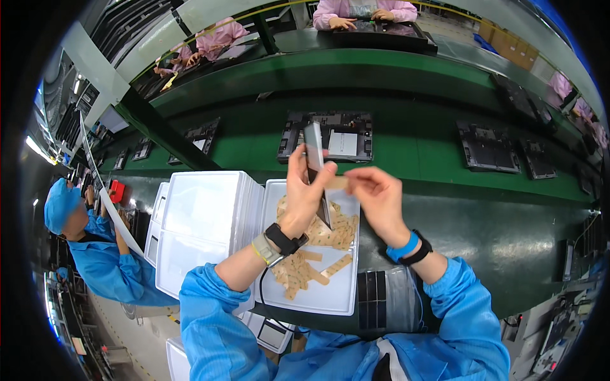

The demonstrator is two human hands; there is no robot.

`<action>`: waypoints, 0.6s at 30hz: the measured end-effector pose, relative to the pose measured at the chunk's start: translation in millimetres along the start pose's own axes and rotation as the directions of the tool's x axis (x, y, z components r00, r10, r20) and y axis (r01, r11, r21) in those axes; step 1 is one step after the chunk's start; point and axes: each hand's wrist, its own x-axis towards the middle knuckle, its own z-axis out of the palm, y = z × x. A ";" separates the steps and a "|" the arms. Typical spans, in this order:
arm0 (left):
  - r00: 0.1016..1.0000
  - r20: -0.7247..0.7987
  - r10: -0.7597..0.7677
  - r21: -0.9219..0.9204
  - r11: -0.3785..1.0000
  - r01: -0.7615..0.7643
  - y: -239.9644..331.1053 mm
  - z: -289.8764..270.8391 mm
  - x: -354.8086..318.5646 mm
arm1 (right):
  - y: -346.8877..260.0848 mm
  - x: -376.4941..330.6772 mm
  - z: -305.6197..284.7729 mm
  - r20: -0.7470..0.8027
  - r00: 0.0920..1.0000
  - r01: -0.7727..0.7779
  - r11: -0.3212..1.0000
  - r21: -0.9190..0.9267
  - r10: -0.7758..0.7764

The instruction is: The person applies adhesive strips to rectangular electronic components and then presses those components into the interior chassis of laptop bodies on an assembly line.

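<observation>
My left hand [301, 198] grips a thin, flat rectangular piece [314, 143], silvery on one face and dark along its edge, held upright on its narrow side; its exact kind cannot be made out. Between the fingertips of my right hand [381, 202] is a short tan paper strip [337, 183], close to the flat piece and slightly blurred. Whether the strip still touches that piece is unclear. Both hands are above a white plastic tray [340, 298], where a loose heap of tan paper strips [293, 274] lies.
Stacked white trays [198, 213] stand left of the strip tray. Black flat blocks [372, 300] lie to its right beside clear plastic. Open laptop bases [357, 122] sit along the green conveyor [413, 136]. A co-worker in blue [114, 270] is at left; others in pink work across.
</observation>
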 end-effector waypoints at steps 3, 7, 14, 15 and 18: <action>0.991 -0.125 0.040 -0.047 0.998 -0.046 -2.7 -8.1 8.8 | 2.2 4.4 -11.5 -0.004 1.000 0.000 0.991 -0.131 -0.001; 0.965 -0.249 0.083 -0.027 0.995 -0.092 -4.4 -7.3 6.4 | -19.2 -33.8 28.2 0.129 0.990 0.079 0.987 -0.143 -0.061; 0.996 -0.089 -0.004 -0.177 0.984 -0.012 6.1 -10.9 8.8 | -4.5 -19.7 15.5 0.151 0.979 -0.138 0.990 0.016 0.134; 0.997 -0.081 -0.015 -0.282 0.960 -0.008 7.0 -11.8 10.2 | -8.6 -16.2 13.5 0.101 0.993 -0.059 0.997 -0.049 0.064; 0.970 -0.240 -0.041 -0.440 0.895 -0.071 6.2 -32.8 26.8 | -46.3 -8.4 4.2 0.063 0.911 0.386 0.789 -0.478 -0.408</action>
